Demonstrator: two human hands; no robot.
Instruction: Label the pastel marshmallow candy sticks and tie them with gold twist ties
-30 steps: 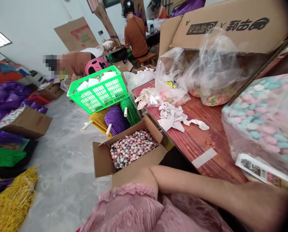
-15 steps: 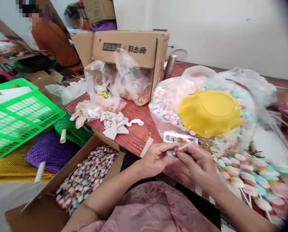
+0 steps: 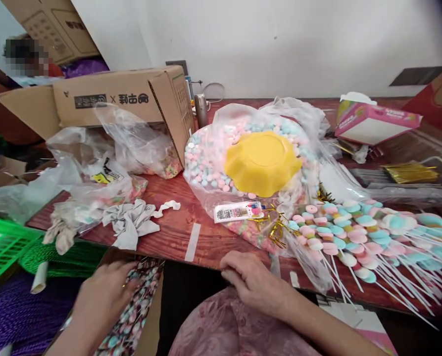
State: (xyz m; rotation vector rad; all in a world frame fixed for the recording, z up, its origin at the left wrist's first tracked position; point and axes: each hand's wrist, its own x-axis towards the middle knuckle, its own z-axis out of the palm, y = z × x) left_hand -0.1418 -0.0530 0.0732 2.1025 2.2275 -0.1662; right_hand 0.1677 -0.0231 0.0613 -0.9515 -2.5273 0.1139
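Ahead of the hands, a yellow bowl lies upside down on a clear bag of pastel candies. Farther left stands a cardboard box; crumpled white gloves lie nearer, 1 green basket beyond.

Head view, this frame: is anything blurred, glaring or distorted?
Head view: even, soft light, no hard shadows; mild glare on the plastic bags; motion blur smears the left hand and candy skewers at the right edge; wide-angle bending tilts the table; a dark corner vignette top right.
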